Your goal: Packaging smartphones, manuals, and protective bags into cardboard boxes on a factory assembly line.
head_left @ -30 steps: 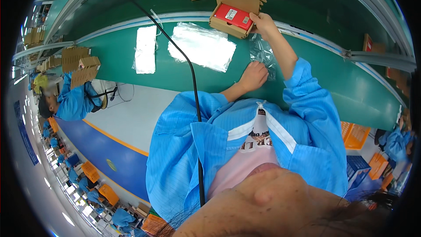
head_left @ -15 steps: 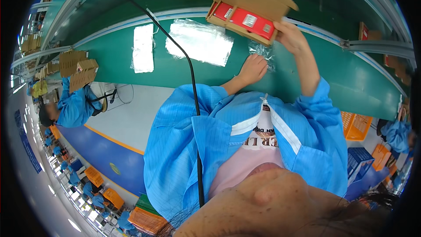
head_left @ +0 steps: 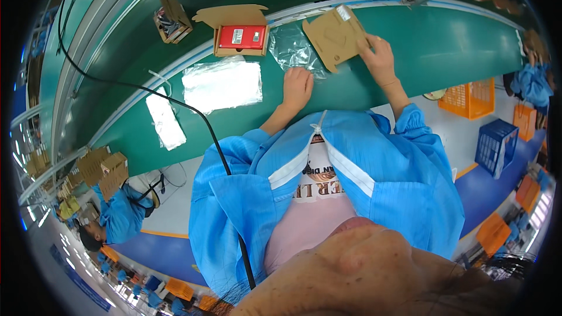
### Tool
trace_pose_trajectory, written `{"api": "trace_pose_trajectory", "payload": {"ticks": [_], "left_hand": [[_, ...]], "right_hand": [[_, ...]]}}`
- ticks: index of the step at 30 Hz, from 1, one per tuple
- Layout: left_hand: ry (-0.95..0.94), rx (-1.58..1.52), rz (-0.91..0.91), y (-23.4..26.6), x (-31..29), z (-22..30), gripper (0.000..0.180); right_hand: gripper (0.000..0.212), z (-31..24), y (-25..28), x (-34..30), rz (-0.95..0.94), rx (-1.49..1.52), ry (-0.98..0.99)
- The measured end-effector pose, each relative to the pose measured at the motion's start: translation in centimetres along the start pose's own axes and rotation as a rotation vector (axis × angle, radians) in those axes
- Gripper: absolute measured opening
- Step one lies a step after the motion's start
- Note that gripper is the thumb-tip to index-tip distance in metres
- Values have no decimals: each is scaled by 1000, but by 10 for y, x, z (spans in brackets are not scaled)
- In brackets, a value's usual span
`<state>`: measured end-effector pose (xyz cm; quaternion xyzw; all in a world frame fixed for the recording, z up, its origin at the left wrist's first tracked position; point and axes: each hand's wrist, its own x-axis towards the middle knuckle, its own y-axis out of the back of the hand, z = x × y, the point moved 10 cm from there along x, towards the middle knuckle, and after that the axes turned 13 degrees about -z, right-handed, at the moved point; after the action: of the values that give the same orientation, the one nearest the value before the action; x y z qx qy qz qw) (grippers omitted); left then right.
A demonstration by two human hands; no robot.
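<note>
Slanted brown cardboard carton [head_left: 331, 36], white-labelled, beside crumpled clear bag [head_left: 286, 46]

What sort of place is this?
Probably a factory packing line: there's a long green workbench, an open brown cardboard box holding a flat red carton, and a co-worker in a blue smock.

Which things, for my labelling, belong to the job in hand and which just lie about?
Job, apparently: brown cardboard in right hand; clear plastic by left hand; red box in open carton; shiny plastic.
Probably lying about: orange crate; blue crate.
</note>
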<state>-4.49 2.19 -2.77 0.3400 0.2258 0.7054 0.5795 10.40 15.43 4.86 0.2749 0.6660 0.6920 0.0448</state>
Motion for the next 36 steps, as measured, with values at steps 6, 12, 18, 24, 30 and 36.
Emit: {"api": "trace_pose_trajectory", "payload": {"ticks": [6, 12, 18, 24, 30, 36], "left_hand": [[-5, 66, 31, 9, 10, 15, 7], [50, 103, -38, 1, 8, 7, 6], [53, 118, -60, -3, 12, 8, 10], [37, 117, -77, 0, 23, 23, 9], [204, -4, 8, 1, 14, -12, 5], [462, -286, 39, -11, 22, -44, 12]], "right_hand": [[19, 126, -22, -80, 207, 734, -1004], [41, 172, -31, -167, -483, 140, -1168], [42, 30, -16, 11, -334, 269, -601], [79, 23, -107, 80, -708, 134, -521], [45, 42, -40, 14, -265, 1220, -677], [30, -26, -95, -77, 15, 1638, -863]]}}
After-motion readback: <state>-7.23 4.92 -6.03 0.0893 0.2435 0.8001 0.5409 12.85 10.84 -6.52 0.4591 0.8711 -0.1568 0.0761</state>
